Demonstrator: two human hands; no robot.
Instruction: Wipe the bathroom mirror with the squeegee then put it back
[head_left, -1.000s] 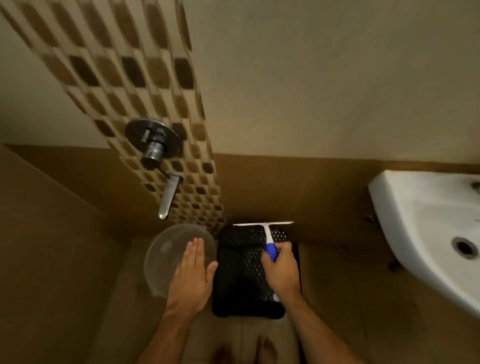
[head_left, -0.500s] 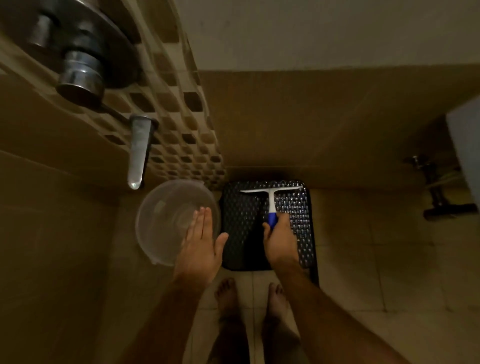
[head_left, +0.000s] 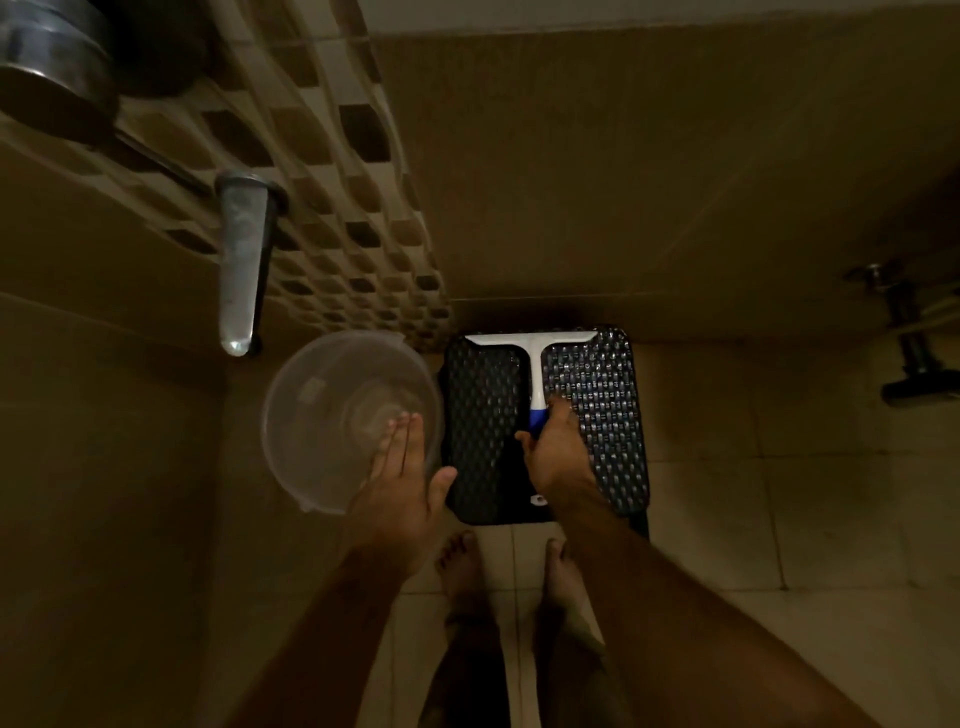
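The squeegee (head_left: 534, 364), with a white blade and neck and a blue handle, lies over the top of a black woven stool (head_left: 602, 415), its blade along the stool's far edge. My right hand (head_left: 558, 452) grips the blue handle, which it mostly hides. My left hand (head_left: 402, 483) hovers flat with straight fingers above the rim of a clear plastic bucket (head_left: 332, 415) left of the stool, holding nothing. The mirror is out of view.
A chrome spout (head_left: 240, 260) juts from the patterned tile wall above the bucket, with a round valve (head_left: 52, 67) at top left. Dark pipework (head_left: 909, 338) sits low on the right wall. My bare feet (head_left: 462, 571) stand on beige floor tiles before the stool.
The view has tilted further down and closer; the sink has left the frame. My right hand has lowered the squeegee onto the stool top. The left hand stays over the bucket.
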